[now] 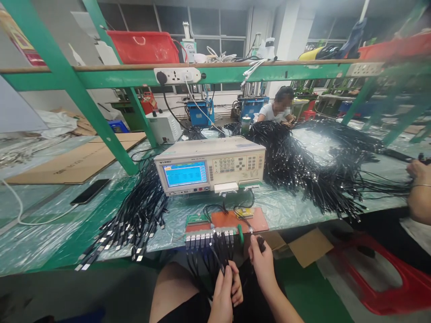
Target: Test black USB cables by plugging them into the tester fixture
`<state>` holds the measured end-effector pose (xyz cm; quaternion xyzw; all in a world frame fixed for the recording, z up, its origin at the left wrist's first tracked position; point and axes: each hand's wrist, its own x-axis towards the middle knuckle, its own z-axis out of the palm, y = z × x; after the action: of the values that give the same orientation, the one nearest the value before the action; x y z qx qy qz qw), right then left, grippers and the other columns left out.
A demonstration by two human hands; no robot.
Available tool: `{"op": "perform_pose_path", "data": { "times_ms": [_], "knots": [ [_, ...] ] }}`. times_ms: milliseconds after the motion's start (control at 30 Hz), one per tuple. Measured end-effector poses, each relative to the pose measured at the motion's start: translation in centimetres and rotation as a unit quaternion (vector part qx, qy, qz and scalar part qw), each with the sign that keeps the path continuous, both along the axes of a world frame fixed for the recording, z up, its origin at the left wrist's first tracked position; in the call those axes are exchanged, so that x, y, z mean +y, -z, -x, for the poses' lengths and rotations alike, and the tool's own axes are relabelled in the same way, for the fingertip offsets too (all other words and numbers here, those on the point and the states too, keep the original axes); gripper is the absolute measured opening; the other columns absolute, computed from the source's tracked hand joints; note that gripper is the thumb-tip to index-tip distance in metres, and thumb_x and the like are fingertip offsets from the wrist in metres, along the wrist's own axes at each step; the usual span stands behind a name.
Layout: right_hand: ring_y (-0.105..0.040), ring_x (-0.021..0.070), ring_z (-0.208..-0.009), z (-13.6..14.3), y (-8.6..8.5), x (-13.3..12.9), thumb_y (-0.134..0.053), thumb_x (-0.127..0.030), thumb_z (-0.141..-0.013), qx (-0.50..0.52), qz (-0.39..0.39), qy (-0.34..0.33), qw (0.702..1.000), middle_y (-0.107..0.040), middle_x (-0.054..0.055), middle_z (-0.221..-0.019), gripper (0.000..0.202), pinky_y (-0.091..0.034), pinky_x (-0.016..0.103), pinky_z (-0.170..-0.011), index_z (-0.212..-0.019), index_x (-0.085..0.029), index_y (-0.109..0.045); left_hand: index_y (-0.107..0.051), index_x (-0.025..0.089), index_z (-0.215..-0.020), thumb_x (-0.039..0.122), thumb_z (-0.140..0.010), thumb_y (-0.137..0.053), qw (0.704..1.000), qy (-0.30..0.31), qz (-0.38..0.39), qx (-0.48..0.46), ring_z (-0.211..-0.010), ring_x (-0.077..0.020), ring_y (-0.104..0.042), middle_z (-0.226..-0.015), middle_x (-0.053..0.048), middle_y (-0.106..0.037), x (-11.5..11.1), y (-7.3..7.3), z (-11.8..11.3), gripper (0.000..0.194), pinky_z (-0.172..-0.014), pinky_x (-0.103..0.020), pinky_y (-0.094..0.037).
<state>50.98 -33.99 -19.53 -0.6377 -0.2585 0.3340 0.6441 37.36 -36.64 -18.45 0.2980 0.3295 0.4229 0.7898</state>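
My left hand (pixel 229 285) is closed around a black cable just below the row of connectors (pixel 208 237) at the table's front edge. Several black cables hang down from that row. To its right, my right hand (pixel 261 260) is closed on a bunch of black cable ends (pixel 260 242), its fingertips near the orange board (pixel 224 220) that carries small green and yellow circuit boards. Behind the board stands a beige tester (pixel 235 166) with a lit blue screen, wired to the boards.
Black cable bundles lie left (pixel 134 211) and right (pixel 303 166) of the tester. A phone (pixel 90 191) and cardboard (pixel 77 161) are at left. A green shelf frame (pixel 235 76) crosses above. Another person's hand (pixel 419 172) is at far right, above a red stool (pixel 380 291).
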Motion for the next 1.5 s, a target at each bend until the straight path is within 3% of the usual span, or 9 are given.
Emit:
{"op": "perform_pose_path", "data": {
  "times_ms": [300, 567, 833, 967, 1100, 1233, 1500],
  "knots": [
    [-0.036, 0.0101, -0.043, -0.2, -1.3, 0.7, -0.062, -0.071, -0.086, 0.02, -0.002, 0.007, 1.0, -0.044, -0.004, -0.047, 0.058, -0.027, 0.025, -0.044, -0.058, -0.022, -0.046, -0.053, 0.021, -0.085, 0.071, -0.089, -0.058, 0.999, 0.025, -0.018, 0.018, -0.045, -0.0048, -0.018, -0.056, 0.012, -0.027, 0.0, 0.0, -0.2, 0.05, -0.045, -0.019, -0.019],
    [-0.039, 0.0114, -0.042, -0.4, -1.7, 0.3, -0.063, -0.073, -0.084, 0.027, -0.008, -0.017, 0.999, -0.048, -0.001, -0.045, 0.06, -0.031, 0.025, -0.043, -0.055, -0.022, -0.051, -0.047, 0.023, -0.086, 0.074, -0.092, -0.05, 0.999, 0.03, -0.042, 0.012, -0.042, -0.0065, -0.019, -0.049, 0.013, -0.029, -0.1, 1.1, -0.1, 0.051, -0.044, -0.021, -0.02],
    [-0.052, 0.0134, -0.048, -0.3, -1.3, 0.5, -0.06, -0.073, -0.087, 0.047, -0.015, -0.031, 0.998, -0.058, 0.001, -0.051, 0.057, -0.044, 0.025, -0.05, -0.065, -0.02, -0.054, -0.046, 0.025, -0.1, 0.071, -0.088, -0.06, 0.999, 0.017, 0.006, 0.041, -0.041, -0.0046, -0.008, -0.052, 0.016, -0.026, -1.0, -0.8, -0.3, 0.049, -0.04, -0.019, -0.014],
    [-0.035, 0.0078, -0.035, 0.1, -1.8, 0.7, -0.068, -0.075, -0.078, 0.19, -0.022, -0.052, 0.98, -0.044, -0.009, -0.047, 0.057, -0.03, 0.02, -0.034, -0.071, -0.023, -0.045, -0.051, 0.022, -0.11, 0.071, -0.083, -0.066, 0.998, 0.023, -0.004, 0.056, -0.042, -0.0046, -0.012, -0.052, 0.015, -0.03, -1.2, -1.3, -1.0, 0.058, -0.04, -0.019, -0.015],
    [-0.015, 0.0034, -0.034, 0.2, -2.2, 0.8, -0.074, -0.073, -0.074, 0.293, -0.017, -0.072, 0.953, -0.025, -0.016, -0.045, 0.057, -0.015, 0.016, -0.031, -0.072, -0.023, -0.046, -0.056, 0.021, -0.093, 0.073, -0.083, -0.064, 0.997, 0.035, -0.021, 0.07, -0.041, -0.0034, -0.015, -0.052, 0.014, -0.03, -1.0, -1.1, -1.2, 0.054, -0.041, -0.019, -0.014],
    [-0.011, 0.0032, -0.036, 0.4, -2.8, 0.9, -0.074, -0.072, -0.074, 0.34, 0.009, -0.071, 0.938, -0.02, -0.015, -0.044, 0.057, -0.011, 0.017, -0.032, -0.067, -0.022, -0.047, -0.06, 0.018, -0.093, 0.073, -0.082, -0.065, 0.995, 0.058, -0.035, 0.079, -0.041, -0.0033, -0.017, -0.053, 0.014, -0.03, -0.8, -1.0, -1.3, 0.056, -0.042, -0.02, -0.014],
    [-0.01, 0.003, -0.039, 0.7, -3.9, 0.0, -0.083, -0.059, -0.069, 0.342, 0.009, -0.05, 0.938, -0.019, -0.016, -0.045, 0.053, -0.01, 0.018, -0.034, -0.065, -0.022, -0.046, -0.064, 0.017, -0.092, 0.074, -0.08, -0.067, 0.994, 0.064, -0.031, 0.087, -0.042, -0.0039, -0.023, -0.054, 0.012, -0.035, -0.6, -0.9, -1.2, 0.059, -0.044, -0.021, -0.016]
  ]
}}
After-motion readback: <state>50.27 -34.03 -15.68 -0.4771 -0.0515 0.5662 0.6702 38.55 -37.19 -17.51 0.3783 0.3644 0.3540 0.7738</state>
